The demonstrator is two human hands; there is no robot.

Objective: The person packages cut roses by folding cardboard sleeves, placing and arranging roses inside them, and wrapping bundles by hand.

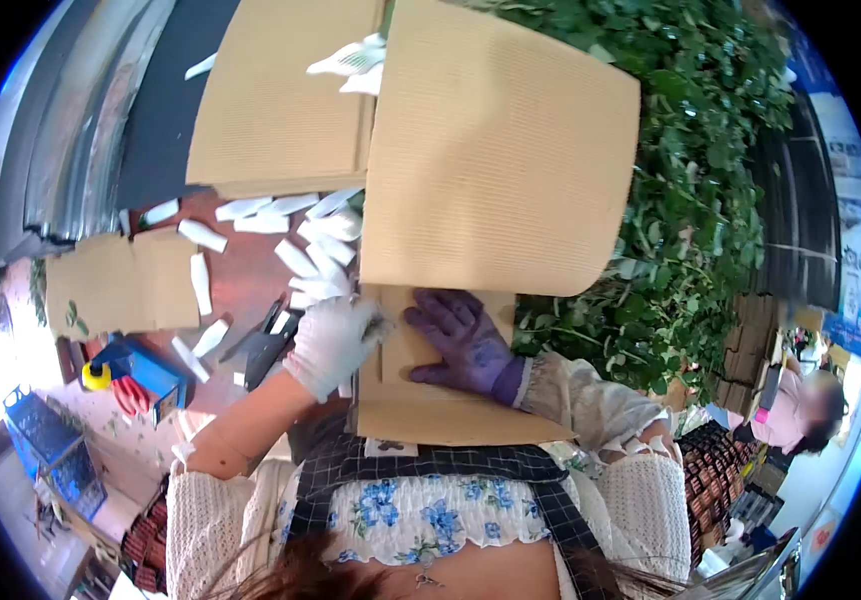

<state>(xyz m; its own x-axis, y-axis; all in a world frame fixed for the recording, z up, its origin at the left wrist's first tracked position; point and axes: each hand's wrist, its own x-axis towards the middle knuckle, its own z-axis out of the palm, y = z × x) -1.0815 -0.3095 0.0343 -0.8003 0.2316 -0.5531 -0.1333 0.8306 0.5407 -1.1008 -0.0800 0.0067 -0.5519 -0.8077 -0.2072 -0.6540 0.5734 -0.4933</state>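
A sheet of ribbed cardboard stands folded up in front of me, with its lower part lying toward my apron. My right hand, in a purple glove, lies flat on the cardboard between these parts, fingers spread. At the cardboard's left edge is my left hand, in a white glove, its fingers bent together; what they hold, if anything, is too small to name. White slips lie scattered just beyond the left hand. A black tool rests beside that hand on the reddish table.
Green leafy stems are heaped along the right. A cardboard stack stands at the upper left, another cardboard piece at left. A blue box with red-handled scissors sits lower left. Another person is at far right.
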